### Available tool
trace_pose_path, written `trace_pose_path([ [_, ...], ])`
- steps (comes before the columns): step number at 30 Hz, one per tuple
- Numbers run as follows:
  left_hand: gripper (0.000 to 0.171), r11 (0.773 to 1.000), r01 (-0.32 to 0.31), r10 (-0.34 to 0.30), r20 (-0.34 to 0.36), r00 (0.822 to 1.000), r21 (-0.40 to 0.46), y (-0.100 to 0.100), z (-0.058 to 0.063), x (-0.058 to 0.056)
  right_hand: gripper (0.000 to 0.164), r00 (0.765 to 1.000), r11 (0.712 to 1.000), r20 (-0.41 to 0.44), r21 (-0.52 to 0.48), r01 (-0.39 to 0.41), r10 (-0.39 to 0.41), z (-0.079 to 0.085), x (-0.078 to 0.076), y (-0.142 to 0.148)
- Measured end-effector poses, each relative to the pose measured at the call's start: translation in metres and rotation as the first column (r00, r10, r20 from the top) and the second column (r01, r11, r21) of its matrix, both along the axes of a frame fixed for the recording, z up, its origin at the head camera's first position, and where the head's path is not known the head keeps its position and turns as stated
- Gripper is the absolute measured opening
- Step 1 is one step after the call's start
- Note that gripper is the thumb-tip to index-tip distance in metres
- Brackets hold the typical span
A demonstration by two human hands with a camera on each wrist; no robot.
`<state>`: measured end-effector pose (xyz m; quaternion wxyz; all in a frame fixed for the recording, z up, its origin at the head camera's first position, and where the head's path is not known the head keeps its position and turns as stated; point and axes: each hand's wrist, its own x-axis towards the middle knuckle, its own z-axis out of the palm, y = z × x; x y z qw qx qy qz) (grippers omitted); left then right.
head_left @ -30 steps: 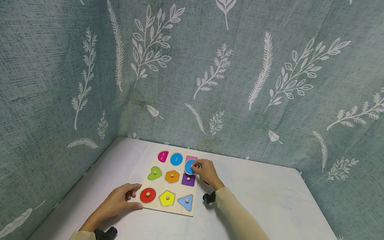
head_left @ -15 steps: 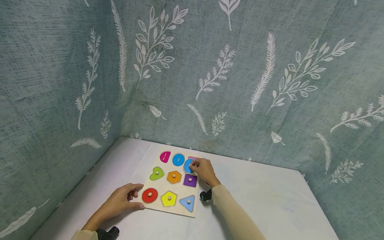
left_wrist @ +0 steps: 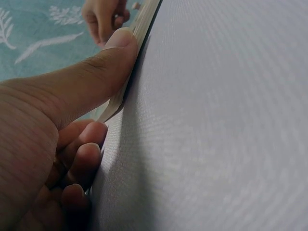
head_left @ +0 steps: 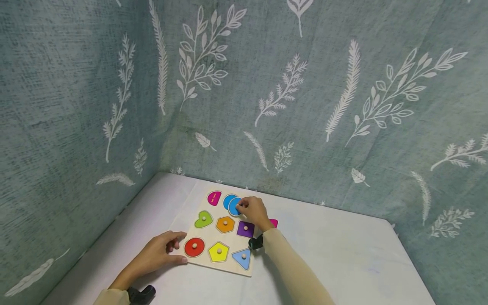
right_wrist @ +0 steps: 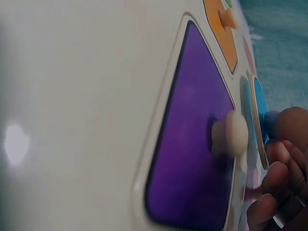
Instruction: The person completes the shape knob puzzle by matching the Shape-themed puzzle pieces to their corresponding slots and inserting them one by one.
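A wooden shape puzzle board lies on the white table. My right hand pinches a blue round puzzle piece by its knob, over the board's far row. The piece partly covers the round blue recess and looks tilted in the right wrist view. My left hand is at the board's near left corner, thumb and index finger apart and touching its edge. In the left wrist view the thumb lies along that edge, other fingers loosely bent below.
Knobbed pieces sit in the board: green heart, orange hexagon, purple square, red circle, yellow pentagon, blue triangle. A magenta half-round recess is at far left. A magenta piece lies beyond my right wrist.
My right hand has moved left with the blue round piece, from over the pink recess to overlapping the round blue one. My left hand stays at the board's corner.
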<state>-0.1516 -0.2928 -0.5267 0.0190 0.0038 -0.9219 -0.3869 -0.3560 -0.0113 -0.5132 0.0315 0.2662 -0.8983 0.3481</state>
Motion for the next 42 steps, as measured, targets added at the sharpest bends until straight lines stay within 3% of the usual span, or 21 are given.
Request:
trace_pose_path([
  [18,0.078,1.0,-0.017,0.017,0.018,1.0,0.025,0.001,-0.001,-0.001,0.013,0.999,0.999,0.03,0.042,0.031,-0.033,0.003,-0.007,-0.024],
  [28,0.079,0.999,-0.029,0.028,0.029,0.999,0.032,-0.001,-0.001,-0.001,0.011,0.995,0.992,-0.051,0.093,0.09,-0.085,0.006,-0.011,-0.035],
  [33,0.078,0.999,-0.032,0.032,0.029,0.999,0.028,0.0,0.0,-0.003,0.012,0.994,0.988,-0.05,0.111,0.103,-0.098,0.006,-0.011,-0.034],
  [42,0.079,1.0,-0.021,0.021,0.022,1.0,0.013,-0.001,0.001,0.0,0.015,0.999,0.996,-0.022,0.085,0.04,-0.038,0.008,-0.008,-0.021],
])
